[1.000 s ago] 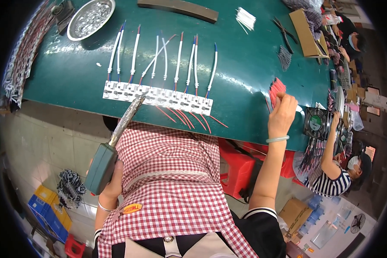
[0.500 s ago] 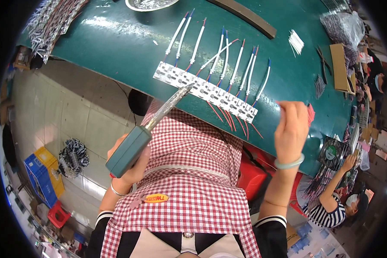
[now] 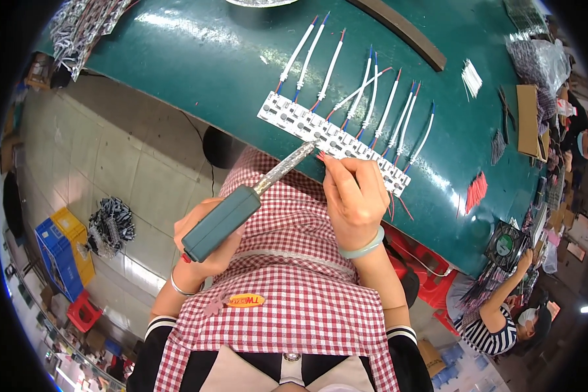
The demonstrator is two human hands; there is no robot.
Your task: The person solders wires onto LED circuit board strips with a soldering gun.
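Note:
My left hand is wrapped round the boxy dark green handle of a soldering iron. Its silvery barrel slants up to the right, and its tip is at the near edge of a strip of joined white circuit boards. Beside that tip, my right hand pinches a short red wire against or close to the strip; the fingers hide most of it. White-sleeved cables with red and blue ends stick out from the strip's far side. Red wires extend from its near side, partly behind my right hand.
A bundle of red wires lies on the green table to the right. Further back are white sleeves, a dark bar, pliers and a cardboard box. A person works beside a black fan.
My right hand has come left from beside the red bundle to the strip, bringing a red wire. The iron has shifted right in the picture, its tip still at the strip.

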